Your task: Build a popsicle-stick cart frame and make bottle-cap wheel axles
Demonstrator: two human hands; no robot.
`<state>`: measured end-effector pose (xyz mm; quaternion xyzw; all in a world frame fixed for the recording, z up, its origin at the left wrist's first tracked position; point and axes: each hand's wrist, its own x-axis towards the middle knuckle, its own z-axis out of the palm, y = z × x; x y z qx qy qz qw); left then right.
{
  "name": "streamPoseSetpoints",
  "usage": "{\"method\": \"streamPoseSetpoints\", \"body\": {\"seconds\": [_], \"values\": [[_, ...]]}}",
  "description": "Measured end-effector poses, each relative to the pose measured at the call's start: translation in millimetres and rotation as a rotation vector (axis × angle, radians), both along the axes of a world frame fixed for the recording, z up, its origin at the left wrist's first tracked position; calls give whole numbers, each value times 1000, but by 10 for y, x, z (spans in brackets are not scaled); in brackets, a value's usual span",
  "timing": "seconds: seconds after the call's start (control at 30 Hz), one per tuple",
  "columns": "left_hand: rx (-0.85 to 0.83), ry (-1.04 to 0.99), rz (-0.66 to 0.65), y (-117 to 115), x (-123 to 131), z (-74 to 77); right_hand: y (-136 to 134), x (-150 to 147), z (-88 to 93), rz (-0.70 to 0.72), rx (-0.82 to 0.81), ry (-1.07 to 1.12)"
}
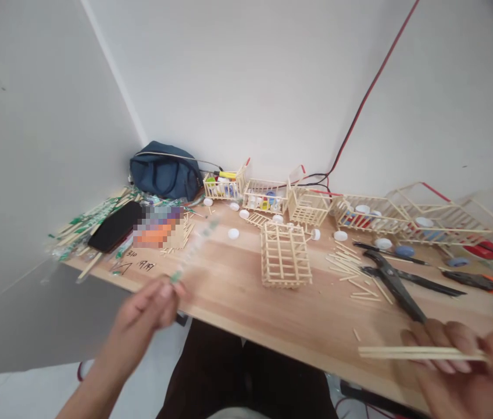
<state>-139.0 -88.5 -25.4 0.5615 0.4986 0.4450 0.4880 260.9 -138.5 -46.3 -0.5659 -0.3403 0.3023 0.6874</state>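
Blurred, cropped
We find the clear wrapper [193, 251] smeared left of centre, the right hand [468, 377] cropped at lower right

A small craft workshop corner: wooden table [229, 273], pliers [393, 284], cut sticks [345, 261], stick-built carts [310, 208].

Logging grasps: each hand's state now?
Left hand: closed, pinching a clear, green-marked plastic wrapper.
Right hand: closed, holding thin, straight, pale wooden sticks.

Dark, near-black trousers [198, 372] fill six o'clock, with what looks like a pale grey garment's curved edge [232, 412] at the very bottom; the left hand [153, 302], eight o'clock, and right hand [468, 364], four o'clock, are bare.
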Motion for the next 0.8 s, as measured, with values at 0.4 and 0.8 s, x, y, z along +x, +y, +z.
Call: {"method": "streamPoseSetpoints", "body": {"seconds": [0.4, 0.8], "values": [[143, 68, 431, 1180, -554, 318, 149, -417, -278, 70, 102, 359], [330, 306, 110, 445, 447, 111, 109, -479, -216, 31, 150, 281]]}}
